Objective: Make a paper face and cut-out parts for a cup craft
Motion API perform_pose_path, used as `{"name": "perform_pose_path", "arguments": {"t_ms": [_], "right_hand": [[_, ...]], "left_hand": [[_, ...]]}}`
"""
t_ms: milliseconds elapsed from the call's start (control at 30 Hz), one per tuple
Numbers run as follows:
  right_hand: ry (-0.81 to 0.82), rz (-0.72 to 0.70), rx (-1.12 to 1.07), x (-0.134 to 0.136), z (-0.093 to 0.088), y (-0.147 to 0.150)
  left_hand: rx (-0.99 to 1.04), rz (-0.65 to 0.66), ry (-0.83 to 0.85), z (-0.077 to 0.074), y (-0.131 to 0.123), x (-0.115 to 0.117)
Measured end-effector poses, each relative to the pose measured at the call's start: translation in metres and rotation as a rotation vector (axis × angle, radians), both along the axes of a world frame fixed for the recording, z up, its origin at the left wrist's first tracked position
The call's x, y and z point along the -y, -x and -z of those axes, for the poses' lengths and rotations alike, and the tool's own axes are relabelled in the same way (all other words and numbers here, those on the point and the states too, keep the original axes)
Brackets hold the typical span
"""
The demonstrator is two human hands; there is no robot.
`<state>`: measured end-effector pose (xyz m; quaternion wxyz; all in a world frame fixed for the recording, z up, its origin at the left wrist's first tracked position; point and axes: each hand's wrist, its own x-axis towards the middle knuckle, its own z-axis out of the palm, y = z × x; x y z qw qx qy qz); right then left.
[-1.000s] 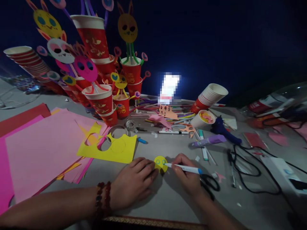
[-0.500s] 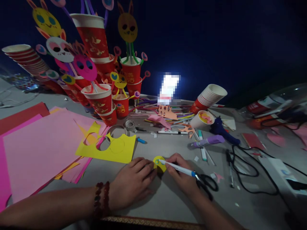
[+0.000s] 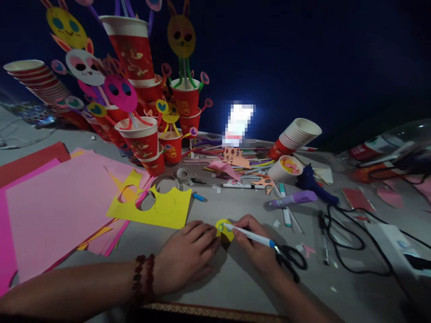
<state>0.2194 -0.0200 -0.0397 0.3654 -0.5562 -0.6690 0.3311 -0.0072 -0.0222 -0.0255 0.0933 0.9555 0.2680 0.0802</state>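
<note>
My right hand [image 3: 254, 242] is closed around a white marker with a blue end [image 3: 254, 236], its tip touching a small yellow paper circle [image 3: 225, 237]. A blue-green ring is drawn on the circle, with part of a second mark beside it. Fingertips of my left hand [image 3: 190, 251] press the circle's left edge against the table, its fingers curled and close together. Black-handled scissors [image 3: 292, 259] lie by my right wrist, their blades hidden. A short blue pen cap [image 3: 198, 197] lies beyond my left hand.
Yellow paper with round cut-outs [image 3: 180, 215] and pink sheets [image 3: 57, 211] lie left. Red cups with paper bunny faces [image 3: 139, 141] stand behind. A purple glue stick [image 3: 296, 198], dark blue glue gun [image 3: 316, 184] and black cable [image 3: 353, 271] are right. A blurred bright screen [image 3: 238, 123] stands at back.
The marker tip has shifted slightly right on the yellow circle, and a second blue-green mark shows beside the ring. My left hand has stayed in place.
</note>
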Motion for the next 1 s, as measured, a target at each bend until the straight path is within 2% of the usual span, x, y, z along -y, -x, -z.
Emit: {"name": "perform_pose_path", "arguments": {"t_ms": [167, 300, 567, 1000], "right_hand": [[-0.004, 0.101, -0.128, 0.0022, 0.0023, -0.0015], [0.006, 0.126, -0.162, 0.0038, 0.0041, -0.0026], [0.006, -0.046, -0.001, 0.002, 0.0017, -0.0022], [0.018, -0.103, 0.117, 0.0012, 0.0006, -0.0012]], "left_hand": [[0.003, -0.011, 0.001, 0.0005, -0.0004, 0.0001], [0.002, -0.003, -0.003, -0.0006, -0.0002, -0.0001], [-0.007, -0.004, 0.012, -0.0008, -0.0006, 0.0004], [0.009, -0.004, -0.009, -0.0003, 0.0, 0.0004]]}}
